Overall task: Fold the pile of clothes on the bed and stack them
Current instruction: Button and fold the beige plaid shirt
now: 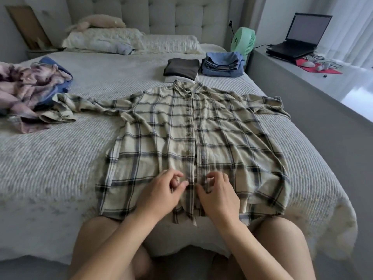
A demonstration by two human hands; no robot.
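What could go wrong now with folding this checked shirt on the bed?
1. The checked shirt has its left sleeve reaching into the unfolded pile; it may snag there.
2. Its hem hangs over the bed edge, so it might slide.
3. The collar almost touches the dark folded stack; folding could disturb it.

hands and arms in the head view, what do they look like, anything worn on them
Both arms are bare from the bottom edge of the picture up to the wrists: no sleeves, watch or bracelets show. The left hand and the right hand wear no gloves. A small glint shows at a finger of the left hand, perhaps a ring, but it is too blurred to be sure.
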